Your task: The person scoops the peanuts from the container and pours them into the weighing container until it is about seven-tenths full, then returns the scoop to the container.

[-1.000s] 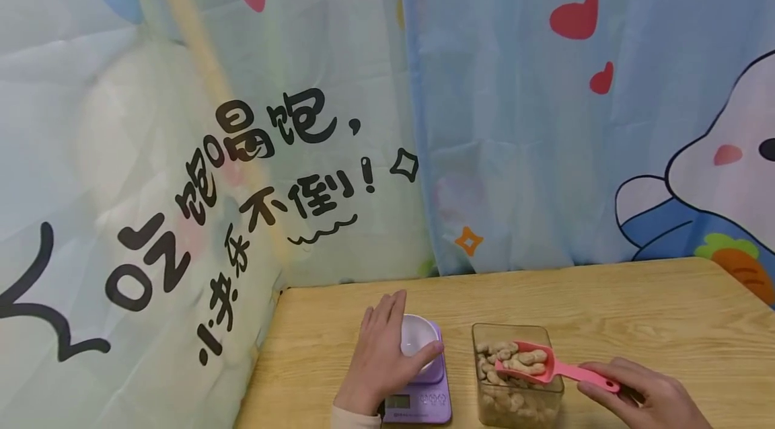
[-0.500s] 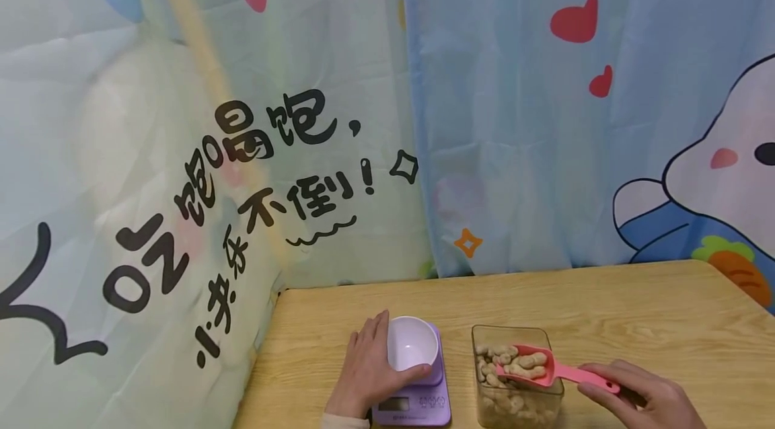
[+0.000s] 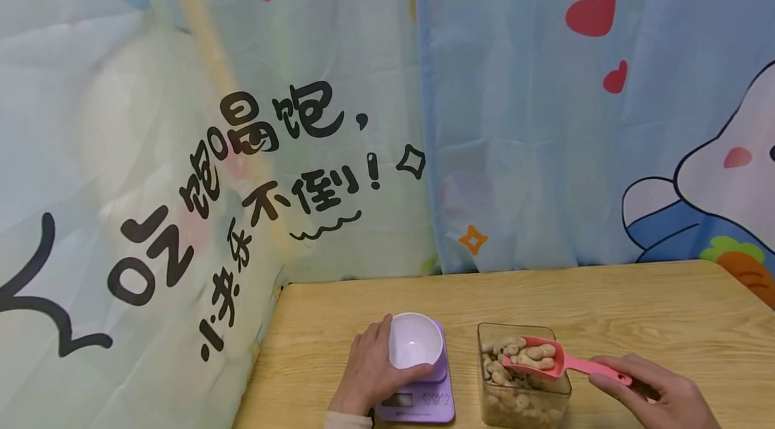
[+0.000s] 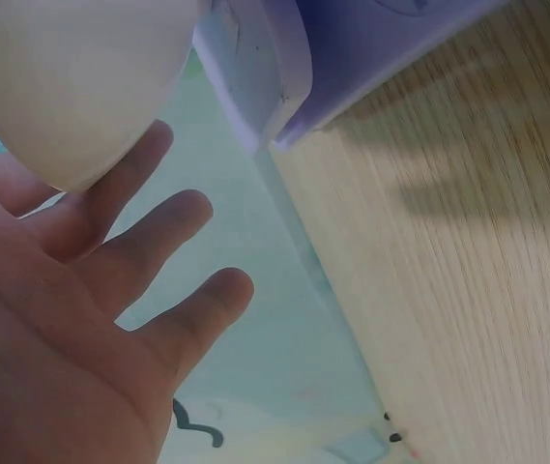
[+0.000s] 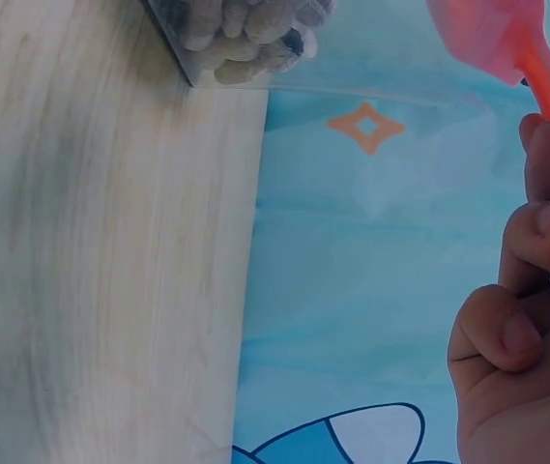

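Observation:
A white bowl [image 3: 415,343] sits on a purple kitchen scale [image 3: 437,410] with a small display. My left hand [image 3: 371,370] holds the bowl's left side, thumb across the near side and index finger toward the back. In the left wrist view the other fingers [image 4: 194,324] spread loosely below the bowl [image 4: 81,77]. My right hand [image 3: 660,390] grips the handle of a pink scoop [image 3: 562,356]. Unshelled peanuts [image 3: 535,356] fill the scoop, which hangs over a clear square container [image 3: 525,410] of more peanuts. In the right wrist view my right fingers [image 5: 545,237] curl round the handle.
The container stands to the right of the scale, with a narrow gap of wood between them. A wooden table [image 3: 654,308] carries everything. Printed curtains [image 3: 514,113] hang along its back and left edges.
My left hand has come down and left beside the bowl, uncovering more of its inside. The scoop of peanuts has stayed over the container. The whole head view has shifted slightly.

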A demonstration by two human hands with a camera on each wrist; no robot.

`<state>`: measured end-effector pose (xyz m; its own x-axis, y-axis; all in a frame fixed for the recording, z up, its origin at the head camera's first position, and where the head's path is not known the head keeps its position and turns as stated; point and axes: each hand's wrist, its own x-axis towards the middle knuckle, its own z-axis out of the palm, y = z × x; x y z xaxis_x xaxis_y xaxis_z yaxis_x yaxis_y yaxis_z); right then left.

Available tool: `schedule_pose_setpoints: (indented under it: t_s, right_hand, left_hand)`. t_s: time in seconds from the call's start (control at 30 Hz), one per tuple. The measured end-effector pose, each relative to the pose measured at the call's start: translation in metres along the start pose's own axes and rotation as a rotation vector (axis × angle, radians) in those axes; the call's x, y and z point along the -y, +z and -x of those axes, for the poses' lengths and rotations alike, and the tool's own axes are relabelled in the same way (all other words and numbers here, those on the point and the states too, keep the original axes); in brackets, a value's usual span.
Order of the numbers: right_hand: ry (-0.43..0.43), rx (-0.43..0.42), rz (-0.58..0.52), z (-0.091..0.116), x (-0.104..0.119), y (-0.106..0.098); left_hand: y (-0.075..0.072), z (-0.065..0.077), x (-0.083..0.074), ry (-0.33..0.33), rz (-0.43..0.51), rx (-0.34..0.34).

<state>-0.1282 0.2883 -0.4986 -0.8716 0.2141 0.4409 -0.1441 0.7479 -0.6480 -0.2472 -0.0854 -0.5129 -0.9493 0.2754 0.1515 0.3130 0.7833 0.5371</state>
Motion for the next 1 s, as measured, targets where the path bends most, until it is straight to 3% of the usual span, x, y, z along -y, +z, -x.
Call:
schedule_pose_setpoints:
  t_s: [0.4, 0.77, 1.0]
  right_hand:
    - [0.157, 0.111, 0.007, -0.019, 0.003, -0.008]
    - [0.024, 0.12, -0.05, -0.046, 0.02, -0.008]
    - [-0.08, 0.096, -0.161, -0.058, 0.032, 0.009]
  left_hand:
    - [0.001, 0.0, 0.001, -0.018, 0.012, 0.015]
    - [0.001, 0.0, 0.001, -0.032, 0.026, 0.007]
    - [0.002, -0.002, 0.002, -0.037, 0.024, 0.011]
